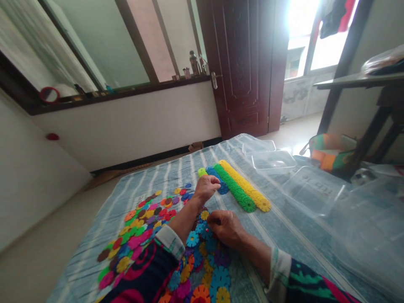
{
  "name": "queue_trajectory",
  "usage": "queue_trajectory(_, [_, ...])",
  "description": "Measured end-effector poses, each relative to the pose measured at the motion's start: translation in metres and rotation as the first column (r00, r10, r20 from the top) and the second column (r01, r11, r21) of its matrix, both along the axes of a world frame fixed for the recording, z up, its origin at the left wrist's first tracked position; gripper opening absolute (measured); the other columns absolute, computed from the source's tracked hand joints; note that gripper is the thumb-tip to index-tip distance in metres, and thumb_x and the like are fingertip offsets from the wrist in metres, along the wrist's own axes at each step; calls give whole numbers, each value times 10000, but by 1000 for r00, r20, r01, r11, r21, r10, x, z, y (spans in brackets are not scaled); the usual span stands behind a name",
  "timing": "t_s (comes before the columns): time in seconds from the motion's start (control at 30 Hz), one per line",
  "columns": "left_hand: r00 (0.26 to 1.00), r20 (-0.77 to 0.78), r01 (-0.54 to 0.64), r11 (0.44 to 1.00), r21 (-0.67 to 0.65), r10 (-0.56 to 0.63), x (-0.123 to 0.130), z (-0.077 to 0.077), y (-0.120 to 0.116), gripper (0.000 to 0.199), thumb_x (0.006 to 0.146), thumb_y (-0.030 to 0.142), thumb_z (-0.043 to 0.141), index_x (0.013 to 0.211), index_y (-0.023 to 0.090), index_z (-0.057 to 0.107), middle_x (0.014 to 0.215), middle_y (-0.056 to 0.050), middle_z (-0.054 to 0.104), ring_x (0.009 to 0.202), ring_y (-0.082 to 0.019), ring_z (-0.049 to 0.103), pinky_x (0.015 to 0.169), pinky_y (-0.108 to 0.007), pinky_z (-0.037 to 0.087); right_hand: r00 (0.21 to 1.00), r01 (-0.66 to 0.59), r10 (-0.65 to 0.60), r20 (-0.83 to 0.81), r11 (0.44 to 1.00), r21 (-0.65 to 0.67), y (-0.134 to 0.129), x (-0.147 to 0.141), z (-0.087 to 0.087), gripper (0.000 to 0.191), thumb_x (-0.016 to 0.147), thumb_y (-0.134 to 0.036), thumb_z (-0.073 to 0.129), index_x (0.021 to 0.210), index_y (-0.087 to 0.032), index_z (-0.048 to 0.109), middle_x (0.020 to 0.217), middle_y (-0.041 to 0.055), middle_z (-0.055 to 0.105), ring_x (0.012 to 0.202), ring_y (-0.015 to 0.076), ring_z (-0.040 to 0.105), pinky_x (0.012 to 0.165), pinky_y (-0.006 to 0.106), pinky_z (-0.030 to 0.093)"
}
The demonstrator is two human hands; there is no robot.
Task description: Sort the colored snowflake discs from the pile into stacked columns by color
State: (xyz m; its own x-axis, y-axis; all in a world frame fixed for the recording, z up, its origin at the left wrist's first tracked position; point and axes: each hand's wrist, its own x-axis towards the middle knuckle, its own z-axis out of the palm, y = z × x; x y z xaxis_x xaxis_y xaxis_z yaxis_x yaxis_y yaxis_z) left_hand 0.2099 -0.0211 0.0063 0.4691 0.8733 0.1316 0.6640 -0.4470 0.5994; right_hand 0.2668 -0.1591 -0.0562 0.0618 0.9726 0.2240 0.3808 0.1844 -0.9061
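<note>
My left hand [206,188] is closed in a pinch over a row of overlapping blue flower-shaped plastic discs [224,188]. Its fingertips meet at the near end of that row; whether a disc is between them I cannot make out. My right hand [226,227] is closer to me, fingers curled and pressed together at the right edge of a loose pile of multicoloured discs [192,239]. What those fingers hold, if anything, is hidden. Right of the blue row lie a long green row [235,188] and a yellow row [246,185]. A lime-green row [202,171] shows partly behind my left hand.
The discs lie on a bed with a blue striped sheet [167,174]. Clear plastic boxes [274,162] and a lid-like clear container [315,191] stand along the right side. Beyond are a brown door [243,63], a window ledge [126,93] and a desk [360,81].
</note>
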Motion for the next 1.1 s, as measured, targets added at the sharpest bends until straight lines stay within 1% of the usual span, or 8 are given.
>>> queue_trajectory(0.1, [998, -55, 2, 999, 33, 0, 11, -6, 1, 151, 667, 133, 624, 752, 150, 747, 699, -14, 707, 716, -165, 656, 683, -260, 493, 1000, -9, 9, -2, 1000, 1, 1, 0, 0, 216, 755, -107, 543, 770, -221, 726, 637, -27, 684, 577, 120, 607, 545, 194, 412])
queue_trajectory(0.27, [988, -150, -15, 996, 82, 28, 11, -8, 1, 163, 697, 128, 618, 795, 157, 745, 734, -15, 714, 727, -160, 657, 691, -256, 483, 1000, -10, 10, -7, 1000, 13, 2, -1, -1, 214, 744, -113, 537, 766, -213, 724, 595, -32, 662, 547, 116, 591, 525, 194, 392])
queue_trajectory(0.4, [974, -219, -37, 990, 134, 66, 11, -8, -3, 178, 733, 170, 625, 882, 159, 722, 816, -24, 716, 771, -158, 653, 705, -259, 464, 1000, -6, 6, -8, 1000, 13, 2, -1, -1, 213, 750, -124, 533, 761, -216, 725, 596, -30, 666, 553, 117, 596, 532, 195, 394])
queue_trajectory(0.47, [963, -257, -36, 987, 155, 76, 11, -6, -7, 166, 737, 210, 647, 886, 163, 702, 830, -26, 707, 787, -165, 648, 702, -263, 454, 1000, -8, 9, -8, 1000, 13, 2, -1, 0, 216, 750, -124, 533, 765, -218, 726, 604, -27, 671, 558, 119, 600, 533, 195, 396])
queue_trajectory(0.53, [952, -297, -26, 985, 170, 76, 10, -5, -11, 173, 720, 254, 683, 872, 172, 682, 822, -25, 697, 798, -178, 644, 699, -269, 447, 1000, -11, 11, -5, 1000, 7, 2, -1, 1, 217, 747, -119, 531, 764, -214, 726, 601, -24, 671, 557, 122, 600, 529, 196, 395])
queue_trajectory(0.67, [930, -361, -2, 982, 189, 72, 8, -7, -18, 269, 683, 319, 734, 896, 177, 651, 820, -37, 685, 837, -213, 641, 714, -290, 442, 1000, -13, 13, 3, 1000, 3, 1, 0, 2, 209, 748, -117, 526, 741, -204, 716, 582, -21, 658, 546, 122, 593, 522, 196, 390])
queue_trajectory(0.97, [909, -405, -7, 979, 205, 92, 12, -12, -15, 254, 736, 318, 682, 950, 187, 643, 845, -48, 693, 840, -211, 652, 713, -283, 438, 1000, -18, 18, -5, 1000, 19, 3, -1, -3, 196, 743, -122, 524, 728, -204, 701, 596, -26, 658, 555, 119, 587, 524, 191, 385])
queue_trajectory(1.1, [916, -392, -1, 978, 209, 85, 9, -7, -14, 225, 746, 334, 684, 911, 184, 653, 803, -38, 685, 787, -196, 644, 675, -271, 420, 1000, -15, 15, -4, 1000, 19, 2, 0, -2, 201, 746, -121, 527, 740, -207, 709, 594, -31, 653, 554, 114, 582, 529, 187, 387])
